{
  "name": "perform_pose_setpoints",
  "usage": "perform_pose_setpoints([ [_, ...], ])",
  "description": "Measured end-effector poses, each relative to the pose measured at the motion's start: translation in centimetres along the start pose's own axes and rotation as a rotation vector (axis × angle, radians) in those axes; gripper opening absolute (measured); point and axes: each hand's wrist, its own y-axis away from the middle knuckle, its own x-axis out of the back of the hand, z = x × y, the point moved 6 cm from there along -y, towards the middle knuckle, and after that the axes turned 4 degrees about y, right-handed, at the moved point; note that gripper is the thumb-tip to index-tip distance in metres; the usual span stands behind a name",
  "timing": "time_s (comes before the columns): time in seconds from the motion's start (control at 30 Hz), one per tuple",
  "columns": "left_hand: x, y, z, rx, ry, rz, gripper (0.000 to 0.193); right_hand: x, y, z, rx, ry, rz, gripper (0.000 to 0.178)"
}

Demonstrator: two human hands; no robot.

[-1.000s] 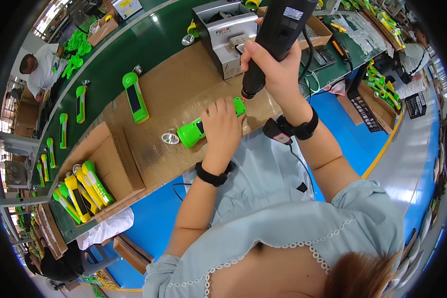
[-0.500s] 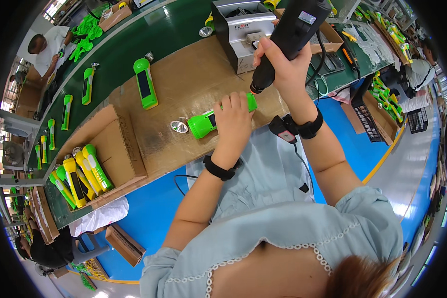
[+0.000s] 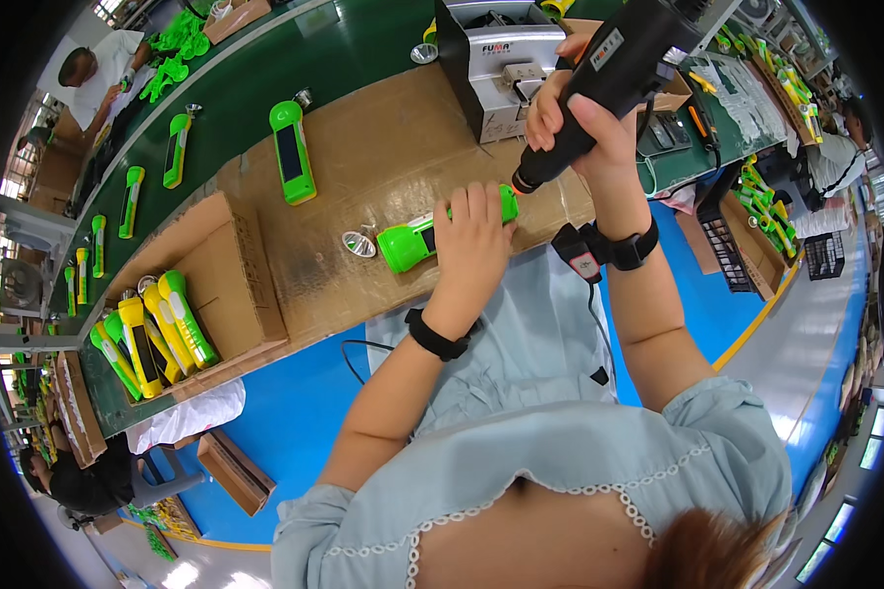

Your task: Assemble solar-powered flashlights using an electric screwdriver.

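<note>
On the brown cardboard sheet [image 3: 363, 128] lies a green flashlight body [image 3: 403, 247], its head end pointing left. My left hand [image 3: 472, 236] is closed over its middle and presses it down. A loose silver reflector [image 3: 359, 243] rests beside the head end, partly behind it. My right hand [image 3: 599, 128] grips a thick black electric screwdriver [image 3: 624, 61], slanted down to the left. The driver's tip, with a small orange-red spot, meets the tail end of the flashlight; the exact contact is too small to make out.
A cardboard box [image 3: 250, 270] with yellow and green flashlights stands left. A complete green flashlight [image 3: 292, 152] lies beyond my left hand, and several others line the green bench. A grey-black box [image 3: 506, 79] stands behind the driver. Co-workers sit at left and far right.
The screwdriver is now more slanted, and my right fingers wrap further around it. Its tip stays at the flashlight's tail end. The whole view has shifted slightly.
</note>
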Motion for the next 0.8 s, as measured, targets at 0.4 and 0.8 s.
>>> perform_pose_setpoints([
  [0.4,-0.5,2.9,1.3,-0.027,0.016,0.05,0.058,-0.4,0.4,0.3,-0.108,-0.523,-0.493,0.064],
  [0.8,-0.6,2.9,1.4,-0.038,-0.011,0.059,0.056,-0.5,0.5,1.0,-0.127,-0.5,-0.497,0.061],
])
